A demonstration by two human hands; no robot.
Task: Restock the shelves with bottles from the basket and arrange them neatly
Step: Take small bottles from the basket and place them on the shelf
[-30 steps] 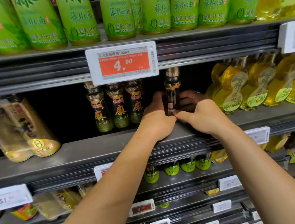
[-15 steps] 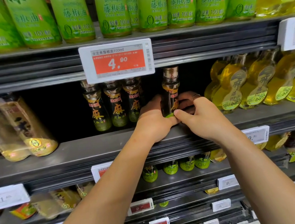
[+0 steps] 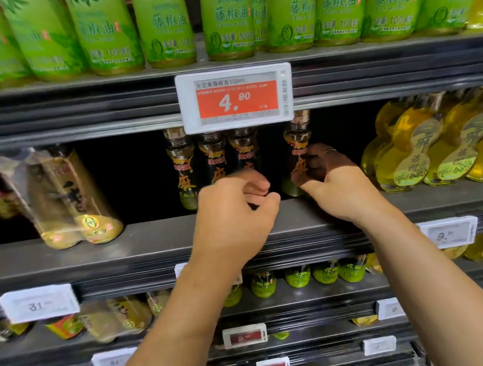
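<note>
we cannot see the caps of the dark bottles (image 3: 183,171); the price tag (image 3: 236,98) covers them. the green bottles (image 3: 226,17) on the top shelf (image 3: 69,82) are cut off by the upper edge. the right hand (image 3: 341,188) hides its fingers behind one dark bottle (image 3: 298,145). the lower labels (image 3: 39,303) blur past reading.

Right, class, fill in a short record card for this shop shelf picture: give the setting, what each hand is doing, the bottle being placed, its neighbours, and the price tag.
setting: supermarket shelving, oil bottles on several tiers
right hand: grips the lower part of a dark pepper-oil bottle, upright on the middle shelf
left hand: curled, holding nothing, just left of that bottle
neighbours: three matching bottles to the left, a gap between
price tag: red, reads 4.90
</note>
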